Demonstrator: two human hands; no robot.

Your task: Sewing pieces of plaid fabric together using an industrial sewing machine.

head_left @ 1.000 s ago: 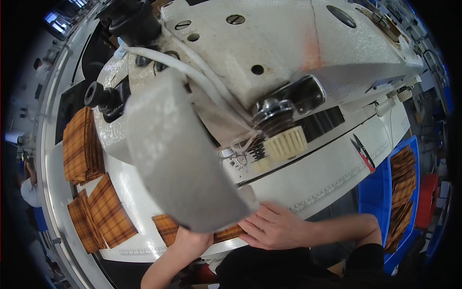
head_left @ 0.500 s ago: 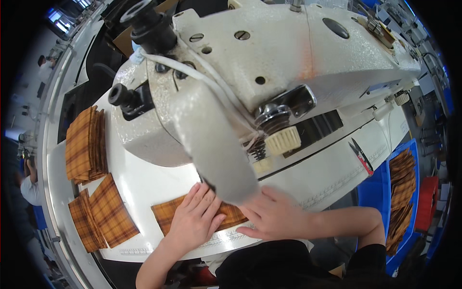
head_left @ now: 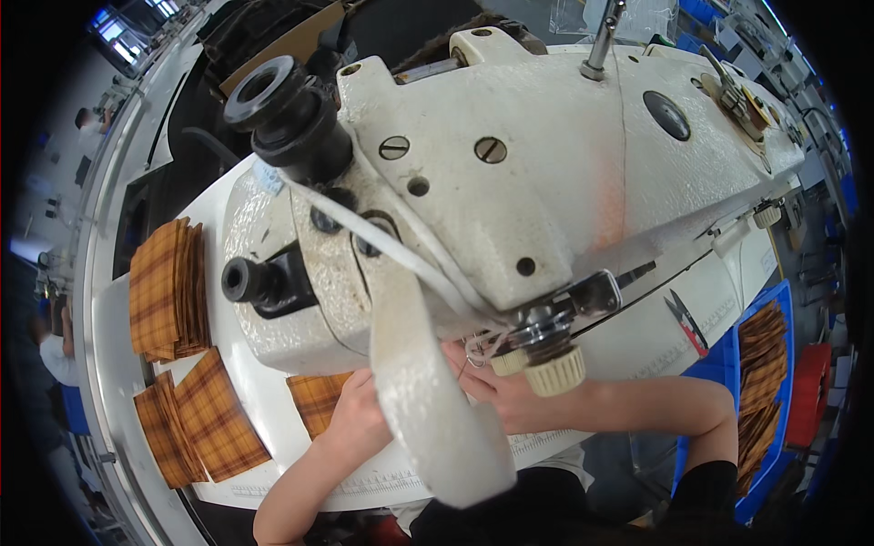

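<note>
A white sewing machine (head_left: 473, 209) fills the middle of the view. Its pale lever (head_left: 428, 400) hangs down in front of my hands. Beneath the lever's left side lies an orange-brown plaid fabric piece (head_left: 317, 400) on the white machine bed. My left hand (head_left: 358, 420) rests at this piece's right end, its fingers mostly hidden by the lever and machine head. My right hand (head_left: 510, 396) reaches in under the machine head. Its partly visible fingers look bent together beside the white thread loops; what they hold is hidden.
A plaid fabric stack (head_left: 166, 291) stands at the left, with more plaid pieces (head_left: 214, 414) in front of it. Black-and-red thread snips (head_left: 687, 323) lie on the bed at right. Beyond it, a blue bin (head_left: 728, 364) holds more plaid pieces. A red container (head_left: 808, 391) stands farther right.
The machine appears lower in view, and its lever now covers more of my hands. My right hand has moved up toward the needle area. My left hand's spread fingers have gone behind the lever.
</note>
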